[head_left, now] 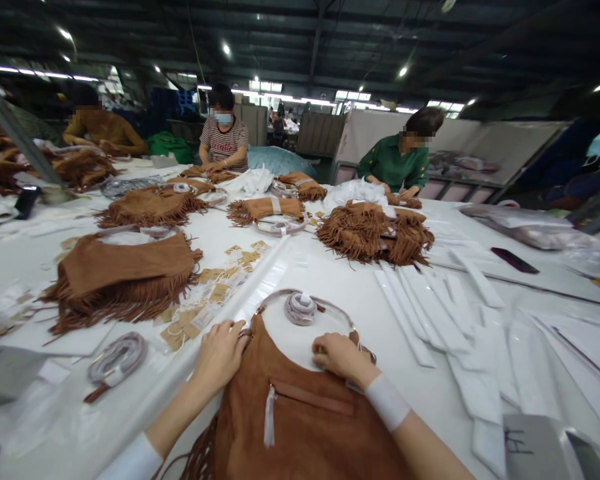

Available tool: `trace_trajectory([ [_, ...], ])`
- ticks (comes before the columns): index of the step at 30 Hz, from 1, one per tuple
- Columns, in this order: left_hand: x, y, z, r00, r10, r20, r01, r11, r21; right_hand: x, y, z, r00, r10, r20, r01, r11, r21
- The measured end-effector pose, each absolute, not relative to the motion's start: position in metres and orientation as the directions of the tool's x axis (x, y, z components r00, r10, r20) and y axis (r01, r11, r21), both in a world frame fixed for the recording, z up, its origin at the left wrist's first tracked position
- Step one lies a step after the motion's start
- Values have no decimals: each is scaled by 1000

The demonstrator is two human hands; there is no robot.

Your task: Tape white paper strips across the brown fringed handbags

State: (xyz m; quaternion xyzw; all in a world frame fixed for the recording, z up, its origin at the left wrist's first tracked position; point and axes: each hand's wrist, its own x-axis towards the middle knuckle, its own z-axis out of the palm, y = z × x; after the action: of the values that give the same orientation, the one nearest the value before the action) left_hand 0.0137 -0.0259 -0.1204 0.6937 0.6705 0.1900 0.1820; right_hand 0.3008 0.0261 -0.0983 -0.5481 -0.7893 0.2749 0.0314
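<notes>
A brown suede fringed bag (pixel 300 420) lies flat on the white table (pixel 340 280) right in front of me, its zip pocket facing up. My left hand (pixel 220 357) grips the bag's top left corner where the strap meets it. My right hand (pixel 341 357) rests closed on the top right edge, fingers curled over the rim. The wrapped strap (pixel 303 308) loops above the bag with a coiled bundle at its middle.
More fringed brown bags (pixel 125 277) (pixel 375 233) lie across the table. Small tan tags (pixel 207 293) are scattered at left, white paper strips (pixel 430 300) at right, a coiled strap (pixel 116 360) at lower left. Three other people work on the far side.
</notes>
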Motion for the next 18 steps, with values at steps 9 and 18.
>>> trace_trajectory([
  [9,77,-79,-128,532,843,-79,760,-434,484,314,6,-92,-322,927,-192,936,282,-212],
  [18,59,-127,-81,584,812,0,622,-447,643,348,-159,-65,-413,910,43,794,383,-472],
])
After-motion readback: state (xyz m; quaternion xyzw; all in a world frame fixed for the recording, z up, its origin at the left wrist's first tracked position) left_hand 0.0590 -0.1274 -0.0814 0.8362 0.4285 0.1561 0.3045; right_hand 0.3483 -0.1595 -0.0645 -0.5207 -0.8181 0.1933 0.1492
